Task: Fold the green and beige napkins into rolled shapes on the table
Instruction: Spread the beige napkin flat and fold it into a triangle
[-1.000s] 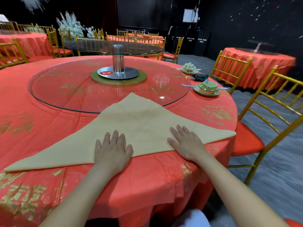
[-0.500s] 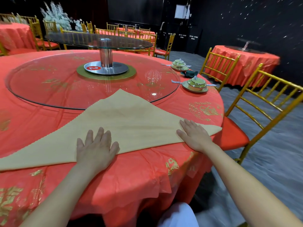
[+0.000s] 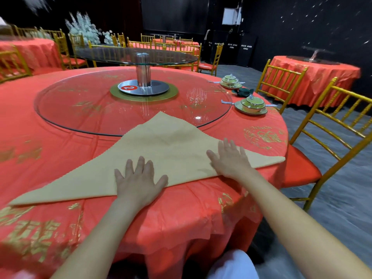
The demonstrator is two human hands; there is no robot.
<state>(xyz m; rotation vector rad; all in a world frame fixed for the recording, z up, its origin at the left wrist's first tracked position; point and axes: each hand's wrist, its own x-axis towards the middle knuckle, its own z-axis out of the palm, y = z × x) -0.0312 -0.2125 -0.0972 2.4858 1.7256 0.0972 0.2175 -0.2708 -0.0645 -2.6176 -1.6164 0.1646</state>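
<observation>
A beige napkin (image 3: 161,150) lies folded into a wide triangle on the red tablecloth (image 3: 60,154), its apex over the edge of the glass turntable. My left hand (image 3: 138,180) presses flat on the long near fold at the middle. My right hand (image 3: 231,158) lies flat on the napkin toward its right tip, fingers straight. A dark green napkin (image 3: 242,92) sits bunched far right between two place settings.
A glass turntable (image 3: 90,109) on a steel post fills the table's middle. Two green lidded bowls on plates (image 3: 251,106) stand at the right rim. Gold chairs with red seats (image 3: 330,137) stand close on the right. Other red tables are behind.
My head view swung left then back right. Both hands stay flat on the beige napkin; the right hand slid back a little from the right tip toward the middle.
</observation>
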